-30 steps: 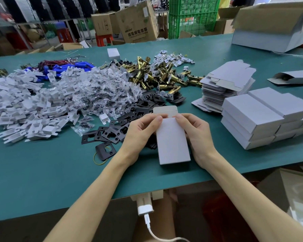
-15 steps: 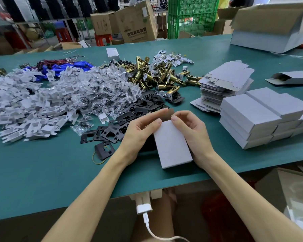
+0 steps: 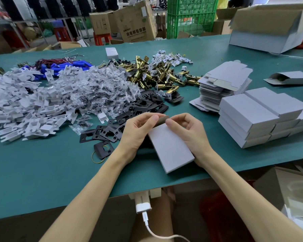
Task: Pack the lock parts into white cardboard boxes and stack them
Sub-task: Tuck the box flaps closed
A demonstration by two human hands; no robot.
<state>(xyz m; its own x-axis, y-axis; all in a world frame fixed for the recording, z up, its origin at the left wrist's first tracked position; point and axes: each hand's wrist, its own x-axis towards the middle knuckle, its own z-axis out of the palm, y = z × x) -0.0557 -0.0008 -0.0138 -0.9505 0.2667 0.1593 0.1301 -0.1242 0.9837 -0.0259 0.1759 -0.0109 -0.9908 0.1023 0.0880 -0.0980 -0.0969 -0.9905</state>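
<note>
I watch through the head camera, and the biggest thing I see is the wide green work table (image 3: 42,172). At its far right sits a big open grey cardboard carton (image 3: 269,37), I think for finished packs. Behind the table stands a brown cardboard shipping box (image 3: 136,20) with dark printed signs. They are too small for me to read.

On the table the parts lie in heaps by kind, so each is easy to grab: white plastic pieces (image 3: 24,105), small clear bags of dark screws (image 3: 98,91), shiny brass latch bolts (image 3: 156,75) and flat black metal plates (image 3: 140,107).

To the right is a neat stack of closed white cardboard boxes (image 3: 252,116). Behind it is a pile of flat unfolded white box blanks (image 3: 222,79), close enough to reach.

The box being worked on, a long white cardboard box (image 3: 171,147), lies slanted near the front edge, between both hands. The left hand (image 3: 138,131) and right hand (image 3: 187,131) each pinch its brown-backed end flap (image 3: 162,119) with thumb and finger, I guess to tuck it shut. I see no label on the white boxes.
</note>
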